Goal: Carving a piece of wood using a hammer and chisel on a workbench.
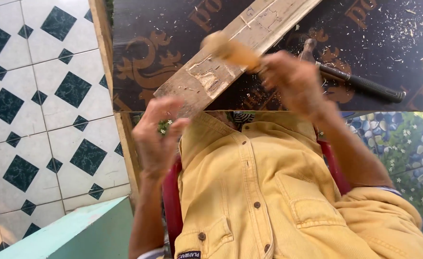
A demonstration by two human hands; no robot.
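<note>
While the wooden plank (230, 45) lies on the dark tabletop (144, 29), its long axis running from frame centre to upper right, the right hand (295, 84) grips a blurred wooden handle (230, 50) over it. The left hand (156, 136), loosely curled, holds nothing certain just below the plank's near end. A hammer (360, 84) lies right.

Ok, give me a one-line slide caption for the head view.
Right hand grips a wooden-handled tool over a pale wooden plank on a dark printed board; left hand steadies the plank's end.
</note>
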